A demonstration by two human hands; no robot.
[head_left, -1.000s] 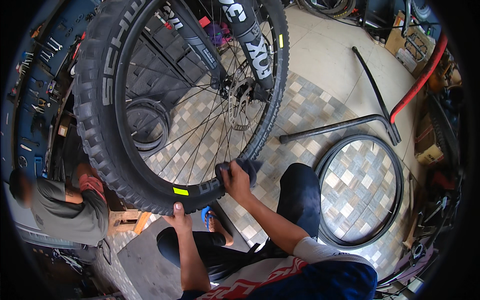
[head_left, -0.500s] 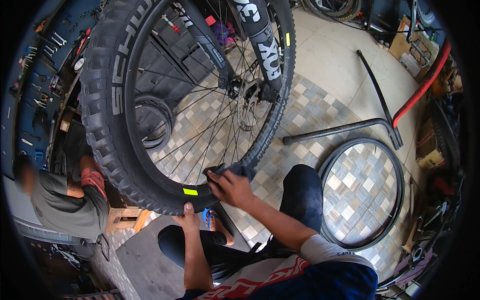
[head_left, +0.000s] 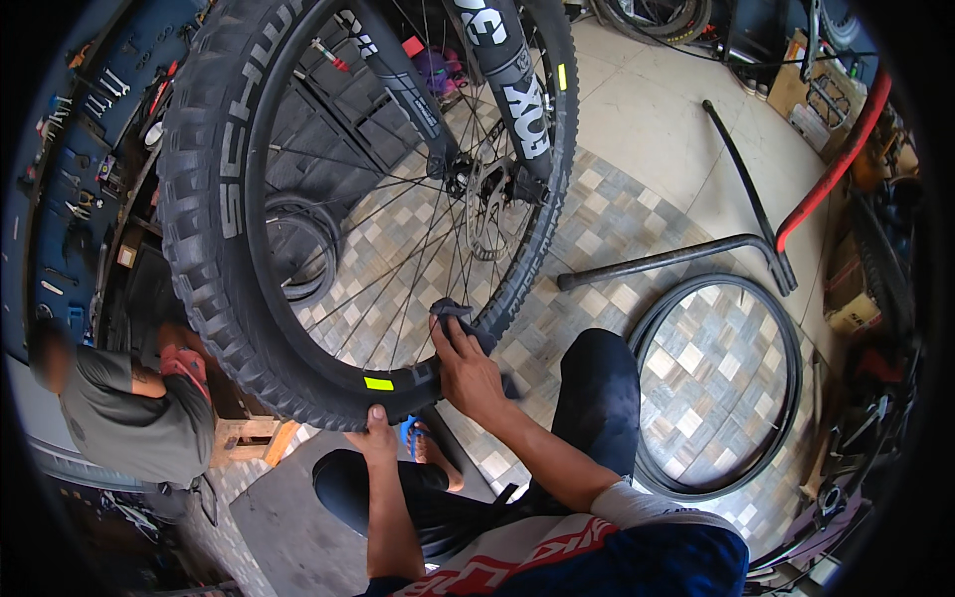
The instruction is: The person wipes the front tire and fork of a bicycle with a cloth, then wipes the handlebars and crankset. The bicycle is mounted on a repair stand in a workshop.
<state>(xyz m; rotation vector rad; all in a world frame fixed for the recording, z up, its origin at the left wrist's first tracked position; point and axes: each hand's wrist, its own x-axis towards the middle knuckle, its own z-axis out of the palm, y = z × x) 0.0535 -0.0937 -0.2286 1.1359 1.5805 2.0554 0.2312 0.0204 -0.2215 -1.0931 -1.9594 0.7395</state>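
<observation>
In front of me a bicycle wheel with a thick knobby black tyre hangs on a black suspension fork. My left hand grips the tyre at its bottom, thumb on the sidewall just below a bright yellow-green rim sticker. My right hand presses a dark grey rag against the rim and tyre to the right of that sticker. Part of the rag hangs out below the hand. Spokes and a disc brake rotor show at the hub.
A co-worker sits at the left beside a wooden stool. Tools hang on a blue wall board. At the right, loose black tyres lie on the tiled floor near a black and red tube stand.
My right hand has slid the rag a little to the right and up along the rim. My left hand keeps its hold on the tyre; the wheel has barely shifted in view.
</observation>
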